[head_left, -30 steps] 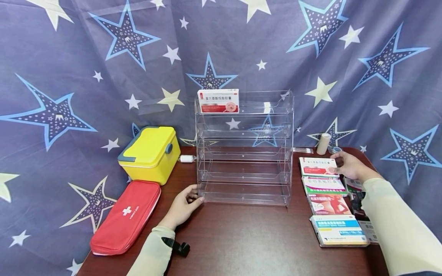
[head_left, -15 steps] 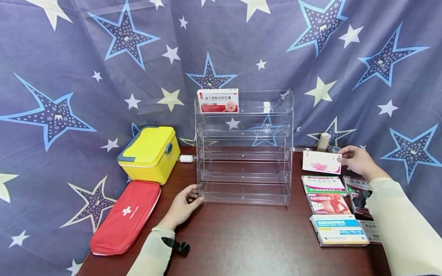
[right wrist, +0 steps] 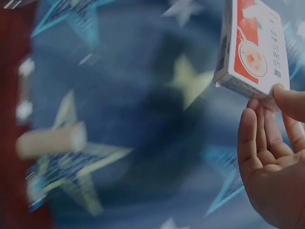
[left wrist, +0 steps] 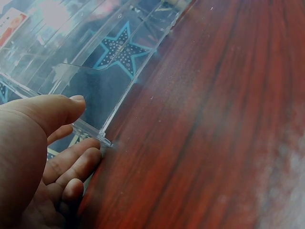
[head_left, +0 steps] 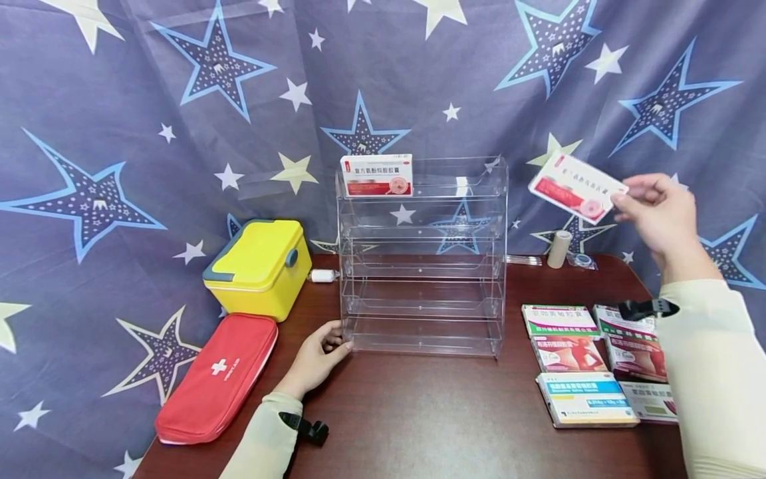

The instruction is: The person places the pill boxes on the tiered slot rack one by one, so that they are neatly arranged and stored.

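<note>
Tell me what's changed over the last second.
The right hand has lifted a red-white box off the table, up and slightly right in the head view; the box is now tilted. Unchanged: the left hand at the rack's lower left corner, the matching box on its top tier, the yellow case and red pouch.

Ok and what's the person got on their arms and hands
The left hand and right hand are bare, no gloves. Long plain cream sleeves reach the wrists, each with a black strap; the left one carries a small black block.
</note>
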Demonstrator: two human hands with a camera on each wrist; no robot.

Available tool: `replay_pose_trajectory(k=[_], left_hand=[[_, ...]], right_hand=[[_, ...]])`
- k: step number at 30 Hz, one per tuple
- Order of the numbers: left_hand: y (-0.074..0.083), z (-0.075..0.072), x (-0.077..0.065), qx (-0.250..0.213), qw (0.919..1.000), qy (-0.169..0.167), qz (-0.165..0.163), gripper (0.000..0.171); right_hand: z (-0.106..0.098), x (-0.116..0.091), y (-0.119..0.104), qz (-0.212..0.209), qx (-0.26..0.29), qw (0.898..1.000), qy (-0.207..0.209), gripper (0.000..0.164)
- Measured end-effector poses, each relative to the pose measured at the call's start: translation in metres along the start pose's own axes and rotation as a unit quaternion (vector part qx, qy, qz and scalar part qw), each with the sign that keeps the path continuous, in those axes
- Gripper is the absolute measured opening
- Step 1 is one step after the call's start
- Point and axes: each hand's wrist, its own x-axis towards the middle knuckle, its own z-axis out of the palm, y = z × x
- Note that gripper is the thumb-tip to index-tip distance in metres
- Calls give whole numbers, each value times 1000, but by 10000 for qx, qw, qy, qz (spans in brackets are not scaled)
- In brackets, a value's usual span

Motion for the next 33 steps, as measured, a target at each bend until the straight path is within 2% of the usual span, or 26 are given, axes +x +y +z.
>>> replay_pose_trajectory(k=[4,6,9,13,16,20,26,33], left_hand=[[1,1,0,-2,10000,-9,-24,45],[0,1,0,-34,10000,3,4,45],[-1,1,1,-31,10000,8,61,45],[-1,1,1,-5,9999,24,136,46],[-1,0,0,-12,9998,23,183,46],[-2,1,-1,-69,9998,29,177,46],[0,3,0,-25,9999,108,64,46],[11,5,-3,-1,9999,148,10,47]], right_hand=[[37,5,-43,-561,678,9961,-37,28],[56,7,-60,-803,816,9934,-119,29],[83,13,-80,-982,731,9922,-238,26],[115,22,-96,-942,195,9949,-318,22],[136,29,-99,-930,-427,9943,-310,20],[157,36,-93,-948,-1197,9879,-275,19],[177,39,-75,-951,-1794,9779,-497,17],[184,36,-61,-885,-2332,9649,-827,18]])
